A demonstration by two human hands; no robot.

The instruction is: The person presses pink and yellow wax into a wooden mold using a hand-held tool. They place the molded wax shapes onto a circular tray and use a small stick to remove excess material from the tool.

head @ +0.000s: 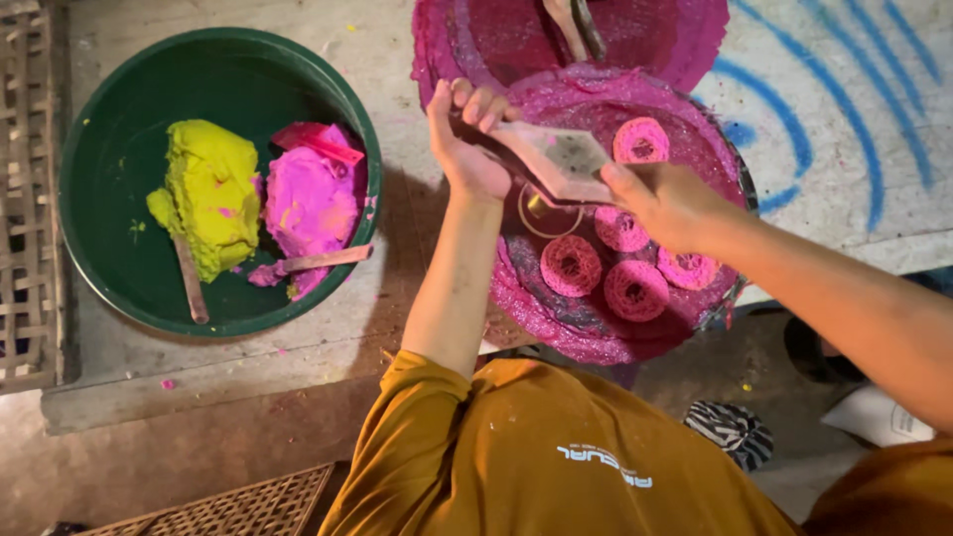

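Observation:
My left hand (469, 139) and my right hand (663, 201) both grip a flat wooden press (558, 159), which is held tilted over a round pink-stained mat (596, 333). On the mat lie several pink coiled dough spirals (571, 265), one at the top (641, 140). A metal ring (541, 213) shows just under the press. To the left stands a green bowl (109, 129) holding a lump of yellow dough (208, 194) and a lump of pink dough (310, 199), each with a wooden stick beside it.
A second pink mat (675, 40) lies behind the first, with a wooden tool (576, 25) on it. The concrete slab bears blue painted lines (844, 129) at right. A woven bamboo frame (25, 199) stands at far left. A striped sandal (733, 429) is on the floor.

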